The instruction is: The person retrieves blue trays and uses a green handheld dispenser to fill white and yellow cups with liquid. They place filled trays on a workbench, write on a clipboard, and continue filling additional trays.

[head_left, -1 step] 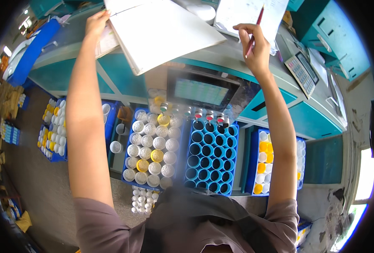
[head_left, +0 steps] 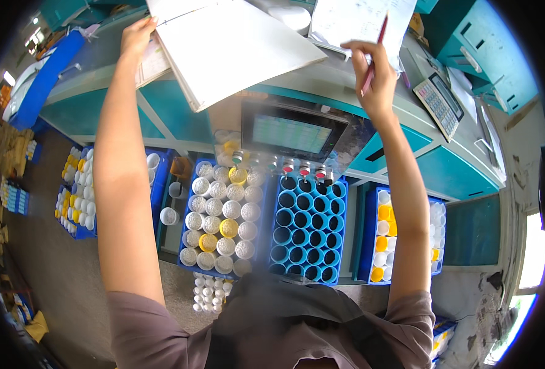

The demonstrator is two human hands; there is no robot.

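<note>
At the far left of the desk, my left hand [head_left: 138, 38] is closed on the left edge of a large white paper pad [head_left: 235, 52], which has a binding strip near its top. The pad lies tilted and juts over the desk's near edge. My right hand [head_left: 376, 77] is raised to its right, with a slim dark red pen [head_left: 382, 29] between the fingers, slanting up. Behind that hand lies a sheet with handwriting [head_left: 345, 21]. Under my left hand, more papers [head_left: 151, 64] stick out from beneath the pad.
A grey calculator [head_left: 438, 107] rests on the desk at right. Below the desk edge sits a dark-framed screen [head_left: 294, 132]. Nearer stand a crate of white and yellow cups [head_left: 214, 206] and a blue crate of round tubes [head_left: 300, 237]. More cup crates [head_left: 79, 194] flank these, beside teal drawers [head_left: 497, 55].
My right hand has dropped slightly with the pen, its lower end now nearer to me. The pad and my left hand have shifted very slightly left in the view.
</note>
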